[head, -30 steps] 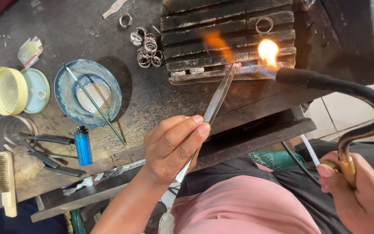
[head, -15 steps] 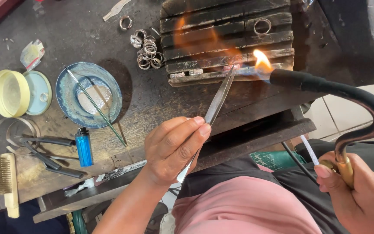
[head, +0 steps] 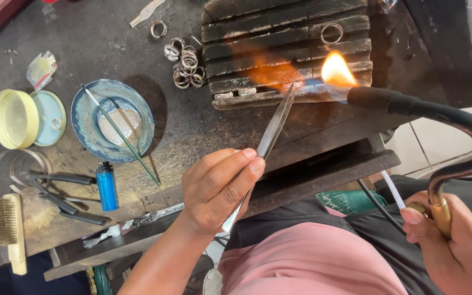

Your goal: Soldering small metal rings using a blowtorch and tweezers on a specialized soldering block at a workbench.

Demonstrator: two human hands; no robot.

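My left hand (head: 220,188) grips long steel tweezers (head: 274,125) whose tips rest at the front edge of a charred ribbed block (head: 285,49). My right hand (head: 460,246), at the lower right, holds the brass handle of a curved black torch (head: 438,117). Its orange flame (head: 337,70) plays over the block's front right, near the tweezer tips. A metal ring (head: 331,33) lies on the block's top right. A pile of several metal rings (head: 184,60) sits on the dark bench just left of the block.
A blue dish (head: 86,134) with a thin rod across it stands left of my hand. Further left are a yellow lid (head: 12,120) and pale blue tin (head: 50,117). A blue lighter (head: 106,186), black pliers (head: 55,191) and a wire brush (head: 9,232) lie near the bench's front edge.
The torch flame has flickered and shifted along the block's front edge, while the glow on the block moved. Both hands and the tweezers stay nearly where they were.
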